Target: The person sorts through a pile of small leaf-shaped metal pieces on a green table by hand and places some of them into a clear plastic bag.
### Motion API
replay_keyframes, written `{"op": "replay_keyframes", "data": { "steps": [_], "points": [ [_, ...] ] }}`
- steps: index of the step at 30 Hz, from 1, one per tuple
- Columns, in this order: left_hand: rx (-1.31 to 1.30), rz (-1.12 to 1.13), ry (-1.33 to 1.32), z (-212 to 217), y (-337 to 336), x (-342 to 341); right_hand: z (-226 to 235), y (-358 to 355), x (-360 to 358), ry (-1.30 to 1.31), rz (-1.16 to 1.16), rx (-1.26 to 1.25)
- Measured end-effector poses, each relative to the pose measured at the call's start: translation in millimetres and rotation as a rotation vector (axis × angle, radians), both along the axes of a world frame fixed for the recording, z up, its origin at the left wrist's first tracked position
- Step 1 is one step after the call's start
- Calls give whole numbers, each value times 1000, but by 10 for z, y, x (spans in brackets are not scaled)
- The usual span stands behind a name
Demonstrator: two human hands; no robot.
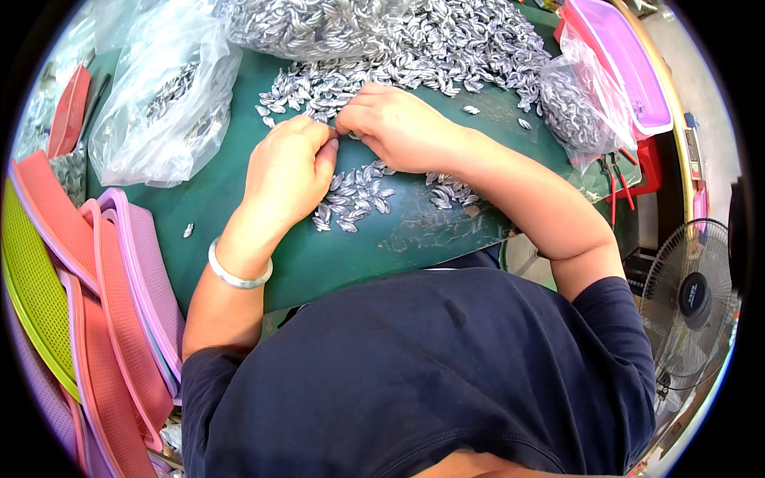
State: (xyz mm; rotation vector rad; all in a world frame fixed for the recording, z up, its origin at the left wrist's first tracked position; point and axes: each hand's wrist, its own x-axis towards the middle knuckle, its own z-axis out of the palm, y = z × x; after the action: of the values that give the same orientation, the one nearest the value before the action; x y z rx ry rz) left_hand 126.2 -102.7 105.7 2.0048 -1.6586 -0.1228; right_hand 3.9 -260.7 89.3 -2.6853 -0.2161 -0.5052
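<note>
Head view: we're seeing the left hand [287,166] and right hand [408,127] meeting over the green table [299,279], fingertips bunched together; we can't tell whether they're gripping anything. Silver leaf-shaped pieces [458,48] are lying in a large heap beyond the hands, plus a small pile [355,197] nearer the body, another by the right forearm. We're noting plastic baskets [131,319] far left, fan [669,319] far right.

A workshop, scuffed green worktable [171,211], heaped silvery leaf-shaped pieces [478,44], clear plastic bags [123,131], piled coloured baskets [137,342], red-handled tool [613,195]
</note>
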Motion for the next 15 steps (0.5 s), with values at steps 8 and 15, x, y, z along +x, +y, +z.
{"op": "replay_keyframes", "data": {
  "steps": [8, 15],
  "points": [
    [-1, 18, 17, 27, 19, 28, 109, -93, -174, -22, -48, 114],
    [37, 25, 13, 59, 22, 42, 90, -64, -198, 57, -71, 129]
  ]
}}
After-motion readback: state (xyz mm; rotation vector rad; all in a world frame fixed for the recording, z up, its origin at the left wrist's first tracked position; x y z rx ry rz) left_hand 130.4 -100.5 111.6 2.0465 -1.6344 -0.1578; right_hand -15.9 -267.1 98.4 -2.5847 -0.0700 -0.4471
